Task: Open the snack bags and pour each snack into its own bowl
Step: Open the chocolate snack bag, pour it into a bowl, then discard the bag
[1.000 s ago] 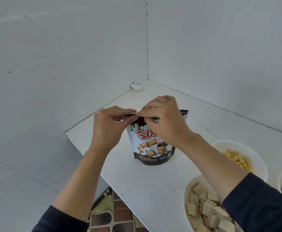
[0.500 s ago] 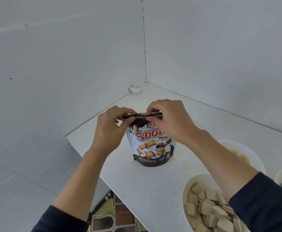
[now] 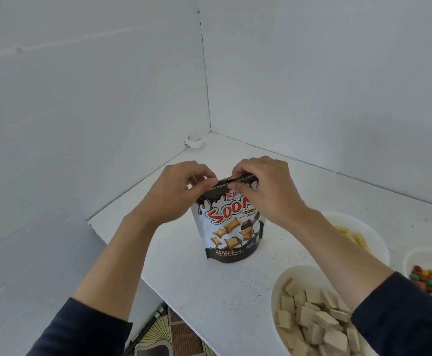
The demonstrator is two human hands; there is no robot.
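Fingers (image 3: 211, 181) of both hands pinch bag (image 3: 229, 235) top.

Long sleeves of dark navy, plain and unmarked, are worn on both arms. The left sleeve (image 3: 81, 330) is seen to end well back from the left hand (image 3: 181, 191), the forearm between being left uncovered. The right sleeve (image 3: 402, 317) is ended likewise, well behind the right hand (image 3: 268, 191).

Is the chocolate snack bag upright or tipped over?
Upright: the snack bag stands on its base on the table; the left hand and right hand pinch its top strip.
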